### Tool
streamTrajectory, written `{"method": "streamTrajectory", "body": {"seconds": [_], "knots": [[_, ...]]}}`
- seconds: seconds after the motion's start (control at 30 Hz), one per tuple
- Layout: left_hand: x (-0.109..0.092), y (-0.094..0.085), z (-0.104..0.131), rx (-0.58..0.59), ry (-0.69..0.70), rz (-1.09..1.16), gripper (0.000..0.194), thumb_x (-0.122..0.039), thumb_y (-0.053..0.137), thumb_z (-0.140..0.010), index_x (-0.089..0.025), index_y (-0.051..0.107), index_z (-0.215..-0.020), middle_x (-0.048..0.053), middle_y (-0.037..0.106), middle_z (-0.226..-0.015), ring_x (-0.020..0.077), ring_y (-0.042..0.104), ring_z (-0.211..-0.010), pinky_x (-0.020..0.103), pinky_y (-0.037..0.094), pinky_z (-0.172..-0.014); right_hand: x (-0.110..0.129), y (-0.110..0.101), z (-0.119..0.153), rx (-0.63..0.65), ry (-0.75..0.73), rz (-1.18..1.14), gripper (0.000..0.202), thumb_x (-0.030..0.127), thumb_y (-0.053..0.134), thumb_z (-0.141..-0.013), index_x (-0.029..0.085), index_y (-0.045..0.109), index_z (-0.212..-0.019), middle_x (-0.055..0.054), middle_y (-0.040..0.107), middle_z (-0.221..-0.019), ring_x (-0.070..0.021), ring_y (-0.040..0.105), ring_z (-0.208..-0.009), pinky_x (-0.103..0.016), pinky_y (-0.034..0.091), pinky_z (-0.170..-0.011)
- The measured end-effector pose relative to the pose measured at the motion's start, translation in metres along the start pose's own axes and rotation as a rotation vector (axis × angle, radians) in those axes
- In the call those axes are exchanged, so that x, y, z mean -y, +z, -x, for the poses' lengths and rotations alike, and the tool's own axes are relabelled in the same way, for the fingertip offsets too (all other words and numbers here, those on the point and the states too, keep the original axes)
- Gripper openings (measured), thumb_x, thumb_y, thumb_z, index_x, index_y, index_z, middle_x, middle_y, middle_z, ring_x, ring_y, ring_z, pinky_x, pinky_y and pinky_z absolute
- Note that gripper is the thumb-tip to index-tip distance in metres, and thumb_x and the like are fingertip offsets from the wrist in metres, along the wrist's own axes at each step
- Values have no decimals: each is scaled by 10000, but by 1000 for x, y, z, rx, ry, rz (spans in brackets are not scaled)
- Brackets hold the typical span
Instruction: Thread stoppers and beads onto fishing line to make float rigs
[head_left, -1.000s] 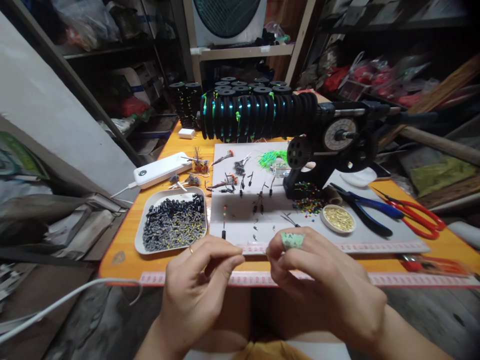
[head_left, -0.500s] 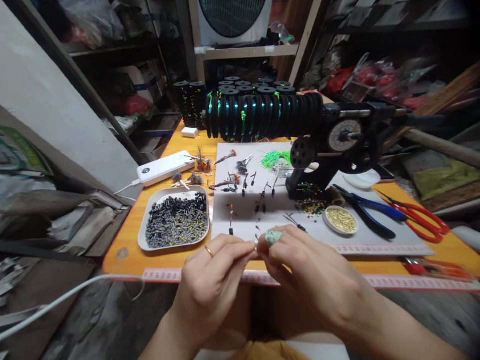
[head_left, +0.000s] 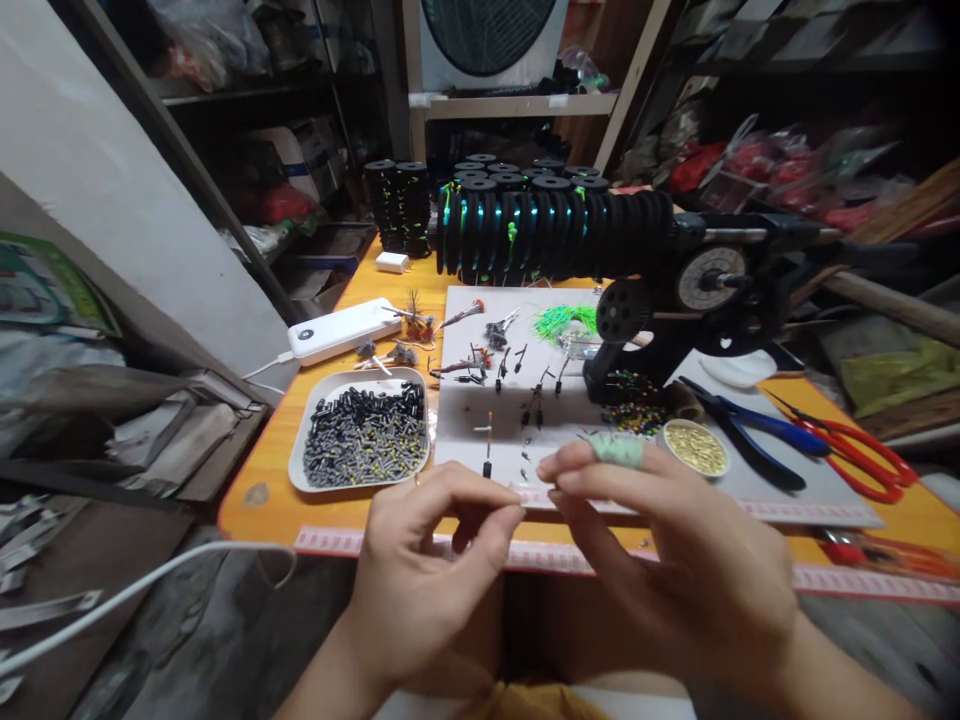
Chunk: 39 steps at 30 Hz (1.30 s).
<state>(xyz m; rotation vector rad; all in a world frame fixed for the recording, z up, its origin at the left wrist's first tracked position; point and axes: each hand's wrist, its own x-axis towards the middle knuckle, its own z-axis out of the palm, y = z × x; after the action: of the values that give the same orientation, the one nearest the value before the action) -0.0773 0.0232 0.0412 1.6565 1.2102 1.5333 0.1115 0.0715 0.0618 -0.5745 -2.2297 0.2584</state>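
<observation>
My left hand (head_left: pixel 427 560), with a ring on one finger, is closed in a pinch over the table's front edge. Whatever lies between its thumb and forefinger is too small to make out. Facing it a short gap away, my right hand (head_left: pixel 675 540) has pale green tape round a finger and its fingertips drawn together; a tiny dark speck shows there, too small to name. Just beyond the hands, a small float-like piece with an orange tip and black end (head_left: pixel 487 440) lies on the grey board (head_left: pixel 465 330), near several tiny metal bits (head_left: pixel 526 458).
To the left stands a white tray (head_left: pixel 296 470) of small black and grey cylinders, with a white power bank (head_left: pixel 345 332) behind. A black machine with ringed spools (head_left: pixel 555 235) crosses the back. Right are gold pieces in a dish (head_left: pixel 696 448), blue-handled pliers (head_left: pixel 787 430) and red scissors (head_left: pixel 862 460).
My hands were together at the fingertips and have moved apart, the right one shifting rightward. The whole view has shifted slightly.
</observation>
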Motion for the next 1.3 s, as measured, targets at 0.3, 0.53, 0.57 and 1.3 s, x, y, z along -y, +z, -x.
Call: {"method": "streamTrajectory", "body": {"seconds": [0.3,0.53,0.57,1.3], "knots": [[-3,-4,2,-74,-206,276,147,-114,692,-861,-249,746,-835,-41,741,-769,81,669,-715,130,522,-662,17,19,-12,-33,172,-198,107,66,586,-897,160,622,-933,-15,591,-765,-112,560,-665,-236,474,-596],[-14,-13,-2,69,-323,178,130,-210,657,-878,-189,674,-750,7,660,-717,136,611,-670,211,504,-584,1,13,-8,-40,-411,140,134,58,545,-923,135,647,-882,-120,679,-989,-266,574,-1092,-362,547,-894],[-14,-13,-2,73,-302,133,126,-201,649,-880,-188,668,-756,9,660,-718,136,613,-664,212,502,-573,1,12,-9,-26,-420,142,148,65,530,-933,138,641,-869,-116,683,-932,-265,582,-1068,-365,552,-887],[-3,-6,0,-65,-53,-108,177,-33,619,-819,-209,637,-803,-32,627,-702,90,579,-617,170,477,-578,8,18,-15,84,-5,-54,150,21,495,-943,142,580,-974,-138,634,-1009,-188,597,-862,-295,492,-706]]}}
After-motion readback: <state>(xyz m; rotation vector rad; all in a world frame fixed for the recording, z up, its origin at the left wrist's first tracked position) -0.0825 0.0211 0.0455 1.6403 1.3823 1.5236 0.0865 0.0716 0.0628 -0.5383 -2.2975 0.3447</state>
